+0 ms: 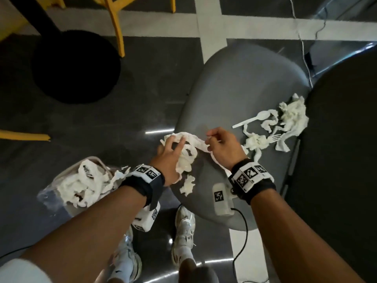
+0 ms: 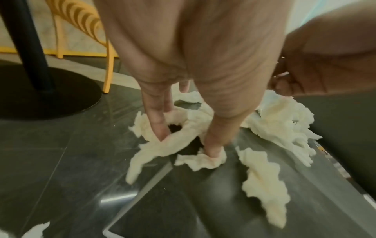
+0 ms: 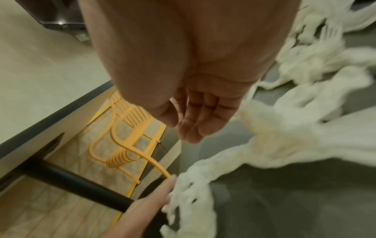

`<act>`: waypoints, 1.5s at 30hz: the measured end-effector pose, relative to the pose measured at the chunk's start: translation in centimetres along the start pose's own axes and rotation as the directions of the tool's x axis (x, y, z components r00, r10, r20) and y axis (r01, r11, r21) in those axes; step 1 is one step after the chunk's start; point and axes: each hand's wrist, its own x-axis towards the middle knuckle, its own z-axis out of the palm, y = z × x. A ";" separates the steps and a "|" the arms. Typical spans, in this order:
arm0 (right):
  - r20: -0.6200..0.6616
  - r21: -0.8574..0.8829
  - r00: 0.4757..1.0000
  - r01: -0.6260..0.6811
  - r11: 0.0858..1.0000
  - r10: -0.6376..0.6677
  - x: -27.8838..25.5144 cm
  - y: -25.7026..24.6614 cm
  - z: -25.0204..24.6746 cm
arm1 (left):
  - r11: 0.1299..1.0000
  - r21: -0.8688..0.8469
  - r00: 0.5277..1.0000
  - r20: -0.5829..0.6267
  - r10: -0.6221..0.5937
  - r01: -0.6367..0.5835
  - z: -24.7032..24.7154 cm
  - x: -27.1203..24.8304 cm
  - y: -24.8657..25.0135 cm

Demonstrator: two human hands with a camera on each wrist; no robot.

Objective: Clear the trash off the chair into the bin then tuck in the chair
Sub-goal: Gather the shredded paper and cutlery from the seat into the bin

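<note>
A grey chair seat carries white tissue strips at its left edge. At its right side lie a crumpled tissue pile, a plastic spoon and a plastic fork. My left hand digs into the strips; in the left wrist view its forefinger and thumb pinch a strip between them. My right hand hovers beside it, fingers loosely curled. Its palm shows nothing inside, and a strip runs past its outer edge. The bin, lined with clear plastic, holds tissue at lower left.
A black table base and yellow chair legs stand on the dark floor to the left. A dark round surface borders the seat on the right. A white tagged box with a cable lies on the seat's near edge. My shoes are below.
</note>
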 end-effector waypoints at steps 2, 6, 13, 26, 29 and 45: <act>-0.021 0.017 1.000 -0.012 1.000 0.013 -0.2 2.1 -1.7 | 0.999 0.008 0.999 0.007 -0.035 0.035 0.2 0.6 0.7; -0.018 0.044 1.000 -0.006 0.999 0.007 -1.2 4.8 -3.5 | 0.996 0.086 0.996 0.078 -0.042 0.036 0.0 2.0 2.0; -0.083 -0.206 0.991 0.082 0.975 -0.101 0.0 6.8 -7.0 | 0.997 0.072 0.999 0.043 -0.021 0.018 0.6 2.5 2.9; -0.014 -0.802 0.988 0.080 0.591 -0.153 11.8 7.7 -13.5 | 0.996 -0.013 0.992 -0.089 0.091 -0.092 -3.2 0.9 4.2; -0.014 -0.848 0.984 0.081 0.524 -0.176 12.0 7.4 -13.2 | 0.990 0.094 0.991 0.096 0.093 -0.103 -1.9 0.0 4.3; 0.278 -0.704 0.943 0.330 0.630 -0.183 5.7 -0.6 -3.9 | 0.986 -0.093 0.978 -0.172 0.121 -0.139 -0.3 -2.9 0.6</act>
